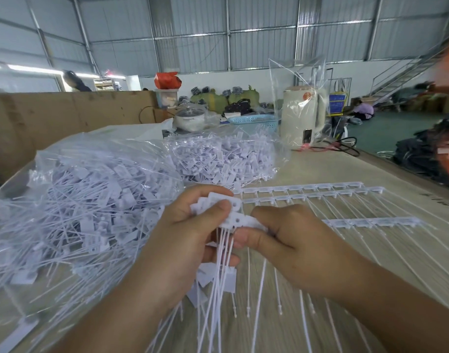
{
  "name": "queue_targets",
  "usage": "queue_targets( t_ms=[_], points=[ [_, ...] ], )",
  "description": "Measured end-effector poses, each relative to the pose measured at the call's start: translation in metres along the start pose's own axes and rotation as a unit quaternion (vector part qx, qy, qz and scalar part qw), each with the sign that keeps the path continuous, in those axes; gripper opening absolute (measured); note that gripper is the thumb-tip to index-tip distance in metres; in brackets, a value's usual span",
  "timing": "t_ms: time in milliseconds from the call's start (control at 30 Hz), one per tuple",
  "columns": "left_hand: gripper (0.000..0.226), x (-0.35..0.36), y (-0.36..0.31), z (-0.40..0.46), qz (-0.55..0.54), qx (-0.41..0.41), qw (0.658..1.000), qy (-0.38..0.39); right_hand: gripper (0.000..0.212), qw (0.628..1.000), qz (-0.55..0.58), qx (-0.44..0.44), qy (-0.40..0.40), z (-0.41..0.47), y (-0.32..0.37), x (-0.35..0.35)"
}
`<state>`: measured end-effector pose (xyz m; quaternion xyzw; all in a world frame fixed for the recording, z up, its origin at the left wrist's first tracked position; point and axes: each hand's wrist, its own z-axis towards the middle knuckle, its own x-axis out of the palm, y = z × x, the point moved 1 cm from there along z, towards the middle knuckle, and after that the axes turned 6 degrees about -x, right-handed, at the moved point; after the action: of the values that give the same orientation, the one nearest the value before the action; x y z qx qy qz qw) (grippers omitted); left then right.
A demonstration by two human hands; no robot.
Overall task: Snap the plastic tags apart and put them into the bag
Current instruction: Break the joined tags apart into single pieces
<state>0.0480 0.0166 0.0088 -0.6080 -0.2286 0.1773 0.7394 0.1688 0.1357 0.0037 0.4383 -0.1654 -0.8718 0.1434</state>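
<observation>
1. left hand (192,225), at the centre of the frame, pinches a small stack of already separated white tags (215,207) between thumb and fingers, their thin tails hanging down toward the lower middle.
2. right hand (282,240), just right of centre, pinches the end of a tag strip (246,221) with thumb and forefinger, right beside the stack; the two hands nearly touch.
3. these pieces look very light and thin. the flat heads seem stiff enough to snap cleanly at their joints, while the tails look whippy and prone to tangling.
4. take hold on the flat rectangular head, close to the joint, not on the tail; a grip far from the joint would likely just bend the strip.
5. smooth plastic may slide, so keep your thumb flat across the head.
6. more unsnapped strips (302,188) lie on the table (345,169) at the centre right, near your right hand.
7. the clear bag (73,200) of loose tags fills the left of the frame, just beside your left hand; a second bag (223,156) sits behind it, upper centre.
</observation>
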Motion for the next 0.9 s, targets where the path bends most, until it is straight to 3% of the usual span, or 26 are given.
queue_targets(
  t_ms=[133, 300, 500, 900],
  points=[
    [0.032, 0.001, 0.001, -0.001, 0.024, 0.023, 0.999, -0.021, 0.042, 1.0, -0.026, 0.0, -0.004, 0.0, 0.0, 0.001],
    [0.017, 0.009, 0.001, -0.002, -0.05, 0.023, 0.997, -0.052, 0.047, 0.996, -0.076, -0.012, -0.052, 0.001, 0.009, 0.001],
    [0.021, 0.015, 0.001, -0.007, -0.089, 0.04, 0.992, -0.081, 0.053, 0.989, -0.075, -0.021, -0.125, -0.003, 0.015, 0.009],
    [0.012, 0.015, 0.006, -0.003, -0.216, -0.04, 0.972, -0.078, 0.047, 0.974, -0.044, -0.022, -0.223, -0.002, 0.015, 0.023]
  ],
)
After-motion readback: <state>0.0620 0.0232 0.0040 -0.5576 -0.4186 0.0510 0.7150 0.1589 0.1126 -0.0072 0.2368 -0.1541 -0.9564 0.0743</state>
